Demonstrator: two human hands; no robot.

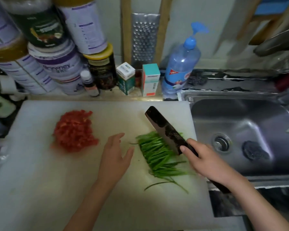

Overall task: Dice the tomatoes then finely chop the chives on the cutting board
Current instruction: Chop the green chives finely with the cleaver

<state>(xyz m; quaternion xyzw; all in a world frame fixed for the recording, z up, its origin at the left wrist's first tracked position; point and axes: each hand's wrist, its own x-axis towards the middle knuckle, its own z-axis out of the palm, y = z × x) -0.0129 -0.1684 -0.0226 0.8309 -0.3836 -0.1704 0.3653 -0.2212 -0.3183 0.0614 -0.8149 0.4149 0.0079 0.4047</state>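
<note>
Red diced tomato heap [74,130] sits toward the white plastic cutting board's [40,180] far-left corner, clear of cutting | long green chives [157,152] by its right edge | right hand [207,164] grips the dark cleaver [165,130] angled over them | left hand [114,157] flat, fingers straight, holding nothing, just beside the chives, likely ready to steady them.

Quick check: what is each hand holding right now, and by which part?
The right hand grips the cleaver by its dark handle, just behind the blade. The left hand holds nothing, open beside the chives.
</note>
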